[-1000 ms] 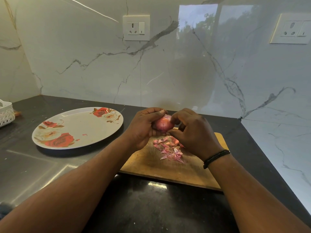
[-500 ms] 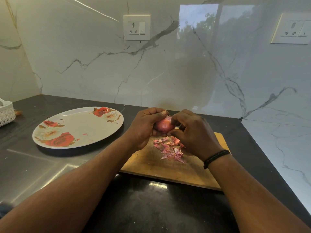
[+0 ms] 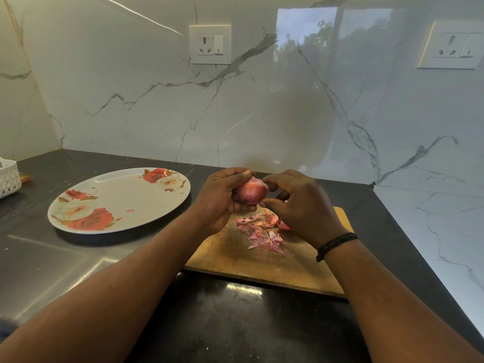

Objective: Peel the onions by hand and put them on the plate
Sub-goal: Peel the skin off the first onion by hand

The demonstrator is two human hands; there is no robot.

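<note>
A small red onion (image 3: 252, 192) is held in the air above the far end of a wooden cutting board (image 3: 235, 260). My left hand (image 3: 221, 199) grips it from the left, thumb over the top. My right hand (image 3: 301, 205) touches the onion's right side with its thumb and fingertips, fingers curled. Several pink skin scraps (image 3: 264, 233) lie on the board under the hands. An oval white plate (image 3: 119, 200) with red roses sits to the left on the dark counter, with one tiny pink scrap on it and no onion.
A white lattice basket (image 3: 9, 178) stands at the far left edge. The marble backsplash rises just behind the hands, with two wall sockets (image 3: 210, 45) above. The right wall runs close along the board's right side. Dark counter (image 3: 235, 323) lies in front of the board.
The right hand's fingers have shifted slightly on the onion, showing more of its surface. The onion has turned a little in the left hand. Plate, board and scraps have not moved.
</note>
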